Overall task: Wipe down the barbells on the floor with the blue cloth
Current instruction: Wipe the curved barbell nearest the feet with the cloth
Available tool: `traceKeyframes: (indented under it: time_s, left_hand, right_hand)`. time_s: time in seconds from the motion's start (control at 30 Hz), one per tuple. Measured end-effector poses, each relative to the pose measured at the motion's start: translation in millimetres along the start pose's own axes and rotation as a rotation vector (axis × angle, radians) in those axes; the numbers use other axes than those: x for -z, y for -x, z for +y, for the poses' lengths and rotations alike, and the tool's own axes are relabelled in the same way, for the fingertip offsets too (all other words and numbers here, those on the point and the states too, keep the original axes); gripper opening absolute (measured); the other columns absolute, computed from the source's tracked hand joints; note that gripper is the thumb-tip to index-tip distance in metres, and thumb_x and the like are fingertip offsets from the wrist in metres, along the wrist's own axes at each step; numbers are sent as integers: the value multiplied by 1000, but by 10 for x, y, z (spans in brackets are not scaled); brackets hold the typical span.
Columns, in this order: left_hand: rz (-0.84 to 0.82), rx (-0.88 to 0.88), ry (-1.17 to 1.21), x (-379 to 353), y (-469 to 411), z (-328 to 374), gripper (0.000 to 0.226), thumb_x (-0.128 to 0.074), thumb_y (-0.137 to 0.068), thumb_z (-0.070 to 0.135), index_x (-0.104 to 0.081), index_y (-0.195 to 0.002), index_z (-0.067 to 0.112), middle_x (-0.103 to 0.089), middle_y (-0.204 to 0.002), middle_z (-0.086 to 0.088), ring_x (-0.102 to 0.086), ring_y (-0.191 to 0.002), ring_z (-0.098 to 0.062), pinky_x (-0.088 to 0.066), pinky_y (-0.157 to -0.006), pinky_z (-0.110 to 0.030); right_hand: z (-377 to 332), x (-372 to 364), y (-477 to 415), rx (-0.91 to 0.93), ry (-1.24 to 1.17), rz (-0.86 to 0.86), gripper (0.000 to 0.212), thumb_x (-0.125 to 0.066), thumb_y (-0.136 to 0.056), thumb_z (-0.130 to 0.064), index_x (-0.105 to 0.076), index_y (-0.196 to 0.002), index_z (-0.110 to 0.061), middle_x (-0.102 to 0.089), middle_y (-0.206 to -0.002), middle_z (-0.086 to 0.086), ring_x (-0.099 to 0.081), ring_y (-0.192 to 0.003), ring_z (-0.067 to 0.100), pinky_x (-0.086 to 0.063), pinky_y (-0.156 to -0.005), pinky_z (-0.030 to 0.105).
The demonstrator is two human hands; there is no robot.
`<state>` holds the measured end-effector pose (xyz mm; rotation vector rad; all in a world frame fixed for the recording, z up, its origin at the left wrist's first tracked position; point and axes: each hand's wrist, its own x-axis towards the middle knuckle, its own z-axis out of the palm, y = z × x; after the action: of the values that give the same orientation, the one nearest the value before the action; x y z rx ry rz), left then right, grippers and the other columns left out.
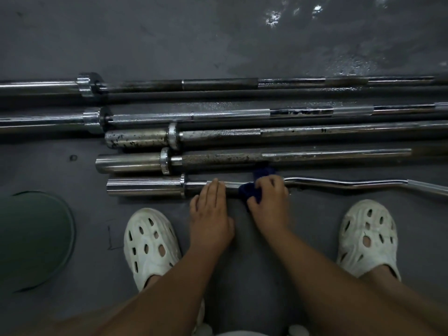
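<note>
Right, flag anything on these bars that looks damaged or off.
Third bar out from the shoes: its sleeve is speckled with dark pits. Second bar: the shaft looks rough and rust-brown. The floor glistens wet at top right.

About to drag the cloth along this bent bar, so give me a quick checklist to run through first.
1. Contact: the blue cloth lies over the curl bar: ok.
2. Grip: the right hand holds the cloth bunched: ok.
3. Steadying: the left hand rests flat on the shaft: ok.
4. Path: the bar to the right of the cloth is bare of things: ok.
5. Underside of the bar clean: cannot tell.
6. The neighbouring bar free of spots: not ok, rough and speckled.
</note>
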<state>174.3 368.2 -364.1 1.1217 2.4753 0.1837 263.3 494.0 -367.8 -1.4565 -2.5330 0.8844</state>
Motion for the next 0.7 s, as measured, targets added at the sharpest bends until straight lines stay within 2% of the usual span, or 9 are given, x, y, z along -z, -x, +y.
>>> traceKeyframes:
  time_s: [0.1, 0.2, 0.33, 0.4, 0.47, 0.53, 0.6, 0.63, 0.7]
  left_hand:
    - [-10, -3, 54, 23, 6, 9, 85, -52, -74, 23, -26, -155, 12, -23, -162, -7, -18, -150, -21, -22, -116, -43]
    - [-5, -19, 77, 19, 78, -43, 87, -55, -73, 22, -25, -155, 12, -22, -163, -5, -17, -150, -19, -23, -116, -43]
    - [58, -33, 97, -18, 107, -165, 85, -59, -65, 22, -41, -148, 10, -37, -156, -7, -37, -141, -24, -34, -110, -46]
    - [46, -49, 98, -52, 132, -201, 83, -65, -67, 21, -43, -146, 11, -40, -154, -7, -39, -139, -24, -33, -111, -46]
    - [23, -65, 90, -64, 172, -192, 78, -65, -71, 22, -44, -145, 12, -42, -151, -6, -39, -138, -24, -31, -112, -46]
    - [13, -64, 104, -48, 184, -162, 73, -60, -76, 24, -42, -146, 13, -43, -150, -6, -37, -139, -23, -30, -114, -45]
    - [33, -36, 105, -23, 152, -157, 76, -58, -74, 25, -41, -147, 12, -42, -151, -6, -37, -139, -24, -31, -114, -45]
    - [45, -24, 97, -9, 129, -160, 80, -58, -70, 25, -40, -147, 11, -41, -152, -7, -37, -139, -24, -32, -113, -46]
    - [55, -3, 85, 13, 84, -160, 87, -60, -67, 24, -37, -150, 10, -37, -156, -7, -34, -142, -24, -32, -114, -47]
  right_hand:
    - [-221, -76, 45, -176, -172, -48, 68, -70, -78, -19, -40, -139, -21, -40, -129, 4, -49, -108, 20, -45, -88, 31]
    - [-94, 15, -37, -103, -98, -157, 51, -72, -78, -18, -52, -125, -13, -44, -122, 6, -52, -98, 21, -37, -81, 25]
    - [225, 175, -175, -494, -243, 160, 29, -68, -81, -13, -61, -108, -2, -40, -127, 17, -53, -103, 33, -31, -91, 18]
    - [22, 74, -76, -415, -234, 117, 32, -69, -80, -9, -62, -111, -1, -40, -126, 16, -53, -104, 30, -30, -95, 17]
    - [-268, -74, 35, -187, -231, -5, 37, -72, -76, -7, -61, -111, -6, -45, -121, 11, -52, -101, 23, -36, -94, 21]
    - [-445, -105, 63, -37, -233, -158, 54, -74, -73, -12, -52, -123, -14, -48, -119, 3, -53, -101, 17, -43, -90, 26]
    - [-359, -89, -48, -55, -245, -205, 75, -75, -73, -17, -40, -139, -16, -51, -121, 2, -54, -104, 16, -45, -91, 28]
    - [-290, -50, -94, -149, -254, -131, 75, -75, -73, -17, -41, -140, -13, -52, -121, 5, -55, -104, 20, -45, -92, 29]
    - [-185, 10, -99, -353, -257, 82, 54, -72, -76, -14, -54, -126, -6, -48, -122, 14, -57, -103, 30, -40, -91, 26]
